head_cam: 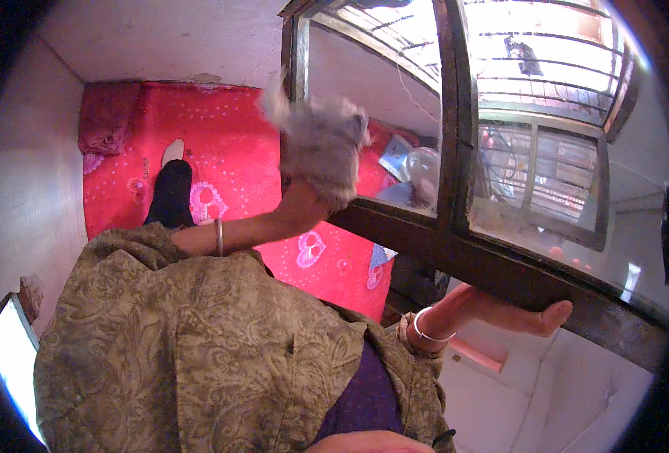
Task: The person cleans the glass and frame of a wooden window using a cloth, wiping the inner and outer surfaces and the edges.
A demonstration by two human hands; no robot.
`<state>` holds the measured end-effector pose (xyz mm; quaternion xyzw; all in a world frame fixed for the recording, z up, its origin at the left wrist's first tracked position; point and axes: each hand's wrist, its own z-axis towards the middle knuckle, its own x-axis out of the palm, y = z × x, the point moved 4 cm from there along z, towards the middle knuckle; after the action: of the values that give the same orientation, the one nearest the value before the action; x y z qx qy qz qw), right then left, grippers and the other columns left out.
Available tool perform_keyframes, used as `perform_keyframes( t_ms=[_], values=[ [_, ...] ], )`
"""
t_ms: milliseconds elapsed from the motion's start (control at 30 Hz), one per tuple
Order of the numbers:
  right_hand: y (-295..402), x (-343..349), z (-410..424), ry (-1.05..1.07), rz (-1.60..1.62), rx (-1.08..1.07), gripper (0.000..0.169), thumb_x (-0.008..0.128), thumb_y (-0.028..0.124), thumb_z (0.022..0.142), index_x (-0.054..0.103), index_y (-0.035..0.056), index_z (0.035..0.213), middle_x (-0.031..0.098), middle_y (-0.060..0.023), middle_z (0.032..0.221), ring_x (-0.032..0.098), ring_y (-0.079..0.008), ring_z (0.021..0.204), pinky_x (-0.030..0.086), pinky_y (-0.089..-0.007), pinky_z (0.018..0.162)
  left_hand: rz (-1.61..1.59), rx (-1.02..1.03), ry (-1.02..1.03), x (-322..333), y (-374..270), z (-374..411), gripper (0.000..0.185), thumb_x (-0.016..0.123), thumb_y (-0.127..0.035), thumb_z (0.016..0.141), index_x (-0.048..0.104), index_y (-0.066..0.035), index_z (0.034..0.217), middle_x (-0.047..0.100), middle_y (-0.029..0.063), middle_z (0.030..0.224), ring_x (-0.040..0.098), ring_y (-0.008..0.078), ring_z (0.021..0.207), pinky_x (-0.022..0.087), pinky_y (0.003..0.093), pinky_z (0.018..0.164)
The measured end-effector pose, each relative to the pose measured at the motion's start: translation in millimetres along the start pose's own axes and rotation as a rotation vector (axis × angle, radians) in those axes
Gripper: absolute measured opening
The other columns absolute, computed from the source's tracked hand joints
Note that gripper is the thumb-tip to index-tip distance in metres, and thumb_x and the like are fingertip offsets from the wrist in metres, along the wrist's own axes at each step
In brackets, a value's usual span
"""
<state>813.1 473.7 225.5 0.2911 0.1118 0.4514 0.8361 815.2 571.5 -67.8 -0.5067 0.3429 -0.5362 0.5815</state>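
My left hand [310, 198] is mostly hidden in a greyish, fluffy cloth [326, 153], blurred, at the left upright of a dark wooden window frame [402, 226] with glass panes. A metal bangle circles this forearm. My right hand [552, 318], below a white bangle, grips the bottom rail of the frame further right. Its thumb shows under the rail, and reddish fingertips show faintly through or in the glass pane [538, 238]. Whether the cloth touches the glass cannot be told.
Below lies a red bedsheet [232, 170] with pink heart prints; my foot in black legwear [170, 189] rests on it. A folded maroon cloth [108, 119] is at its far left corner. A fan [423, 170] shows through the glass. Window bars [544, 59] are at the upper right.
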Motion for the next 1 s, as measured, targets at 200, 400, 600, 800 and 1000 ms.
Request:
perform_keyframes(
  t_ms=[200, 400, 600, 800, 1000],
  values=[
    [-4.4, -10.7, 9.9, 0.17, -0.067, -0.181, 0.062, 0.043, 0.047, 0.084, 0.032, 0.0151, 0.135, 0.039, -0.0246, 0.13, 0.045, -0.0375, 0.114, 0.046, -0.05, 0.088, 0.059, -0.139, -0.198, -40.2, 18.3, 81.4, 0.027, 0.046, -0.018, 0.082, 0.056, 0.001, 0.098, 0.056, 0.0203, 0.099, 0.051, 0.0358, 0.095, 0.039, 0.0469, 0.084],
    [-13.2, -12.7, 10.8, 0.291, -0.001, -0.298, 0.054, 0.046, 0.042, 0.085, 0.031, 0.0231, 0.133, 0.037, -0.0245, 0.131, 0.044, -0.0383, 0.114, 0.046, -0.0501, 0.088, 0.449, -0.043, -0.358, -123.9, 67.9, 164.8, 0.024, 0.047, -0.015, 0.076, 0.062, 0.004, 0.08, 0.06, 0.0241, 0.077, 0.054, 0.0433, 0.077, 0.041, 0.051, 0.074],
    [-4.7, -24.9, 11.5, 0.238, 0.002, -0.25, 0.051, 0.049, 0.04, 0.084, 0.033, 0.0229, 0.13, 0.038, -0.0232, 0.129, 0.046, -0.0367, 0.11, 0.047, -0.0489, 0.086, 0.296, -0.034, -0.507, -43.3, 108.1, 10.0, 0.026, 0.054, -0.011, 0.073, 0.06, -0.003, 0.097, 0.058, 0.0211, 0.099, 0.049, 0.0397, 0.102, 0.036, 0.0469, 0.091],
    [-9.6, -17.9, 11.3, 0.206, 0.016, -0.244, 0.049, 0.05, 0.038, 0.083, 0.037, 0.0185, 0.126, 0.041, -0.021, 0.124, 0.048, -0.0338, 0.106, 0.048, -0.0465, 0.083, 0.332, -0.102, -0.601, -39.5, 94.4, -5.2, 0.032, 0.057, -0.012, 0.07, 0.059, -0.003, 0.1, 0.058, 0.0226, 0.102, 0.049, 0.0389, 0.103, 0.036, 0.0458, 0.092],
    [1.2, -15.0, 10.4, 0.201, 0.034, -0.274, 0.047, 0.052, 0.037, 0.082, 0.041, 0.0141, 0.121, 0.045, -0.0188, 0.12, 0.05, -0.0308, 0.101, 0.049, -0.0442, 0.08, 0.442, -0.281, -0.695, -108.0, 139.2, 92.9, 0.04, 0.057, -0.009, 0.068, 0.057, -0.002, 0.108, 0.054, 0.0268, 0.108, 0.045, 0.0431, 0.107, 0.033, 0.0444, 0.1]
  ],
)
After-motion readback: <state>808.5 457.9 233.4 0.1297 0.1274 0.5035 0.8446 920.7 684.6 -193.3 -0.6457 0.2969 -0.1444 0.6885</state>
